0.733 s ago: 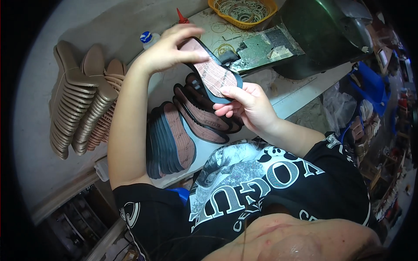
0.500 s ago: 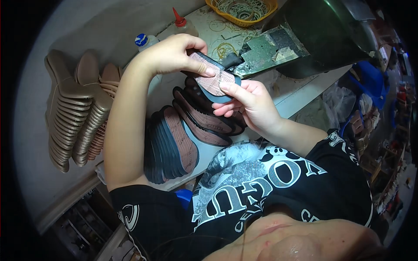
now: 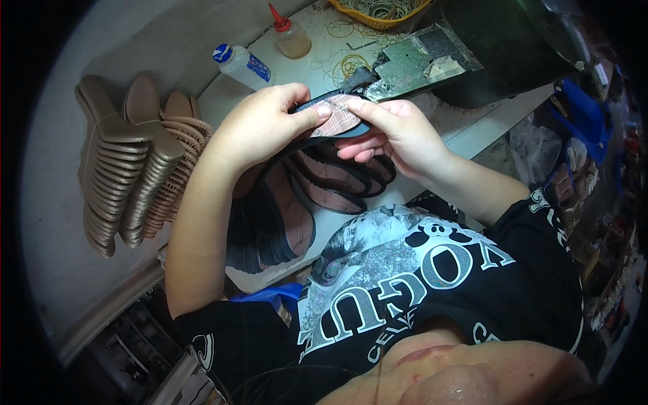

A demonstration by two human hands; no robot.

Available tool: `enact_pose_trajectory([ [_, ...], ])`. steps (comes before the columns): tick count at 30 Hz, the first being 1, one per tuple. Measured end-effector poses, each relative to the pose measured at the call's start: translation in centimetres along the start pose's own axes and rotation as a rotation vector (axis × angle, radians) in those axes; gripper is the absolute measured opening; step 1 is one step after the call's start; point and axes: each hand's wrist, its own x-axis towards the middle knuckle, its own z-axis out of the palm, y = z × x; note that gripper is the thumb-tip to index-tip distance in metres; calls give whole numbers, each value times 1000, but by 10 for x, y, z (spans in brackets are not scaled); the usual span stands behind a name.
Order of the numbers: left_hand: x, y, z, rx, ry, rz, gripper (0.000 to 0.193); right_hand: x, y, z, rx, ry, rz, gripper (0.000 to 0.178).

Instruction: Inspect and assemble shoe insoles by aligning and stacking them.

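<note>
Between my two hands is a shoe sole (image 3: 336, 123) with a pinkish-brown patterned face and a black edge. My left hand (image 3: 266, 125) grips its left end, thumb pressed on the patterned face. From the other side, my right hand (image 3: 398, 131) pinches the right end, thumb on top and fingers curled below. The far edge of the sole is close to a black part at the tip of a green machine plate; I cannot tell if they touch. Below my hands, a row of similar soles (image 3: 297, 219) leans together on the white table, with more soles (image 3: 331, 177) overlapping beside it.
The worn green machine plate (image 3: 432, 64) juts in from the right. Behind my left hand stand a blue-capped bottle (image 3: 236, 66) and a red-tipped bottle (image 3: 293, 40). A yellow basket (image 3: 381, 20) holds rubber bands. Bundled gold-coloured soles (image 3: 118, 169) rest at the left wall.
My left hand has come down and nearer, and my right hand has risen a little. The sole between them now lies more level. The blue-capped bottle shows more fully.
</note>
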Motion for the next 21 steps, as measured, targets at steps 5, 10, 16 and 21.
enact_pose_trajectory([
  [5,1,-12,20,-157,133,23,43,5,-3,-5,15,-40,7,39],
  [10,-1,-3,18,-299,50,-150,35,15,-7,-10,24,-53,57,34],
  [16,-4,5,15,-461,-75,-289,44,17,-5,-22,-24,-74,82,35],
  [21,-4,8,23,-488,-45,-241,55,-15,-13,-36,-197,-226,90,29],
])
